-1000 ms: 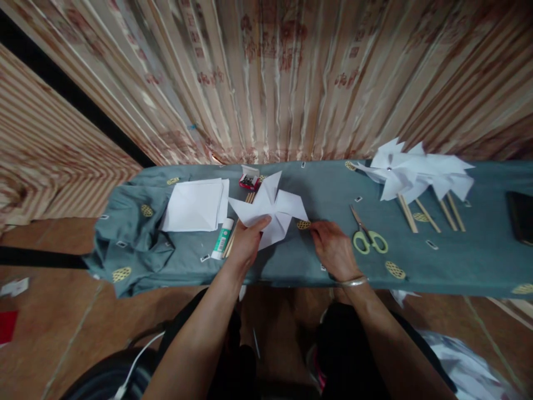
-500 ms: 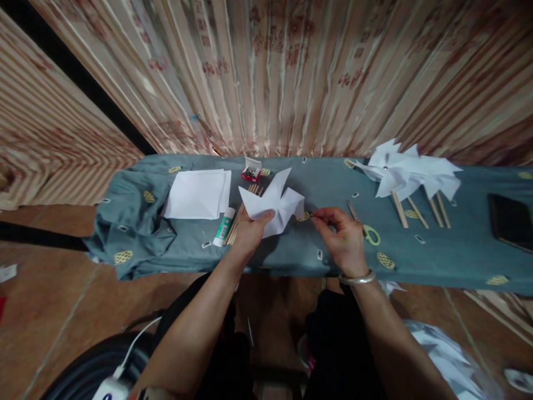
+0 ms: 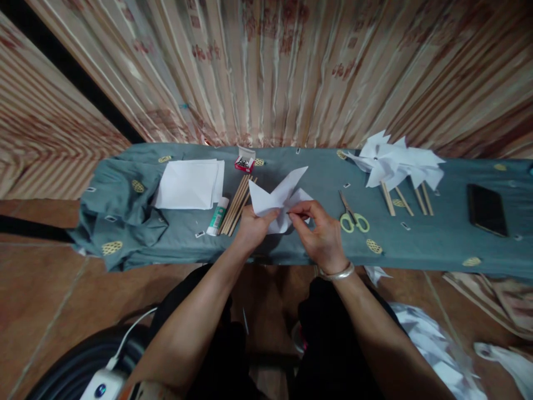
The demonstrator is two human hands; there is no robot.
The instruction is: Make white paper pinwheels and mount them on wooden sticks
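My left hand [image 3: 255,225] is closed on the lower left side of a white paper pinwheel [image 3: 283,191], with the thumb lying on the paper. The pinwheel's pointed blades fan out above the cloth. At its centre, my right hand [image 3: 320,230] has thumb and forefinger pinched together. What that pinch holds is too small to make out. Left of the pinwheel lie several thin wooden sticks [image 3: 236,205]. A small red box [image 3: 245,161] of shiny metal pins stands open behind them. Scissors [image 3: 353,216] with pale green handles rest right of my right hand.
A glue stick [image 3: 218,216] and a stack of white paper sheets [image 3: 187,184] lie to the left. Several pinwheels on sticks [image 3: 393,158] overlap at the right, with a dark phone [image 3: 486,208] beyond. The patterned cloth [image 3: 291,258] covers the narrow table before a curtain [image 3: 266,72].
My right hand has moved left from beside the pinwheel to its centre, its pinch kept closed. The left hand still holds the paper. The camera view has shifted slightly.
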